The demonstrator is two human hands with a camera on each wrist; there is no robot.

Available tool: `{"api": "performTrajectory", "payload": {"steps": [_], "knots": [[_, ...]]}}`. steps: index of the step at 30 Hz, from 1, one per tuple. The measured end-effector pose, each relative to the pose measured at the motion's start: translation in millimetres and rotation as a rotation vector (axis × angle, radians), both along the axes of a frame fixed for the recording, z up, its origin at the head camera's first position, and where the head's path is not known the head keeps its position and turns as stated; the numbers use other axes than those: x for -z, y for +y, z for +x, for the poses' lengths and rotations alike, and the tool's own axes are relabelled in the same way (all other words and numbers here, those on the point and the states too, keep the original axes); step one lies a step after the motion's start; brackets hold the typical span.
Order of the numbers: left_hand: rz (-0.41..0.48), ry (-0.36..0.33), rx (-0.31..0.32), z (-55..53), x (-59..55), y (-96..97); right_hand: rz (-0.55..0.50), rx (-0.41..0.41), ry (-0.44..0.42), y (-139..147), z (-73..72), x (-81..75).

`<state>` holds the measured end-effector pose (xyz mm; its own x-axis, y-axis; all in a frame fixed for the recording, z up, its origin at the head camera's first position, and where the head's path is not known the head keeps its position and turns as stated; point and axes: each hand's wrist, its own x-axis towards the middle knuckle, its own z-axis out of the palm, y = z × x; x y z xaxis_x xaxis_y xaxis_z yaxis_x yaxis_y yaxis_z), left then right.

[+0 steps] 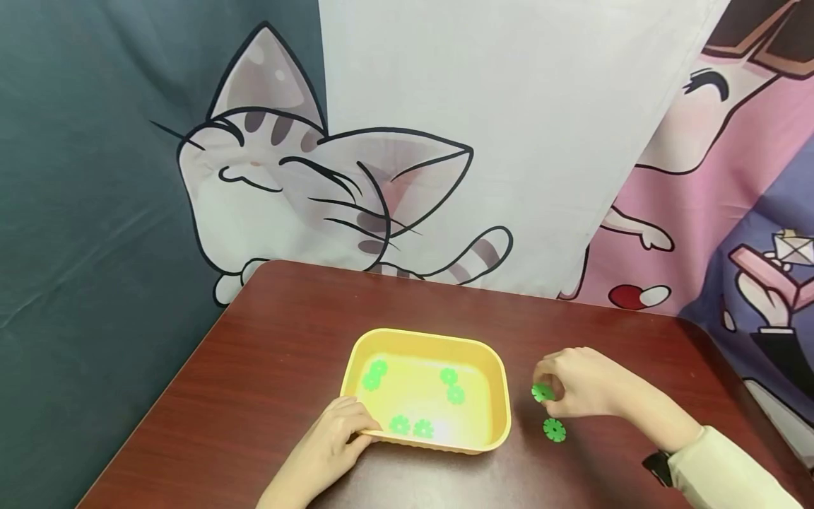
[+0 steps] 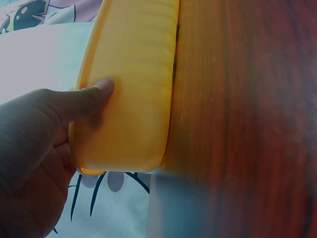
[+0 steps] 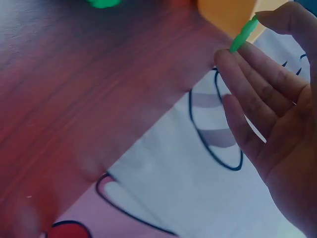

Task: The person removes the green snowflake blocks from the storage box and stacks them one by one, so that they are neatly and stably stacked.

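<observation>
A yellow plastic basin (image 1: 439,343) stands on the table, with several green notched discs inside, such as one disc (image 1: 448,376) on the right. My left hand (image 1: 335,436) grips the basin's near left corner; in the left wrist view the thumb (image 2: 101,88) presses its outer wall. To the right of the basin, my right hand (image 1: 585,385) pinches a green notched disc (image 3: 243,33) between thumb and fingertips, seen edge-on in the right wrist view. Another green notched disc (image 1: 555,430) lies on the table just below that hand.
The dark red wooden table (image 1: 305,304) ends at a back edge before a hanging cloth (image 1: 521,85) printed with a cat and other cartoon figures. A dark band (image 1: 658,468) shows at the right sleeve's cuff.
</observation>
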<state>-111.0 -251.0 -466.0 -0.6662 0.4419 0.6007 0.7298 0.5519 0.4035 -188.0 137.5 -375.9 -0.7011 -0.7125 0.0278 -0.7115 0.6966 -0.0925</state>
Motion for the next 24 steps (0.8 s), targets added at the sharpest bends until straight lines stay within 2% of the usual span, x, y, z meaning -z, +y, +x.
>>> {"api": "performTrajectory", "payload": {"steps": [7,11,15,24], "knots": [[-0.005,0.022,0.009,-1.6,0.4,-0.2,0.028,0.057,0.092,19,7.5,17.2],[0.001,0.022,0.005,-2.5,-1.0,-1.0,0.069,0.114,0.132,22,9.8,29.4],[0.0,0.019,0.0,-3.6,-1.5,-1.4,0.09,0.137,0.161,23,14.6,42.1],[-0.004,-0.008,0.006,-5.2,0.6,-1.3,0.049,0.172,0.248,23,31.0,65.2]]}}
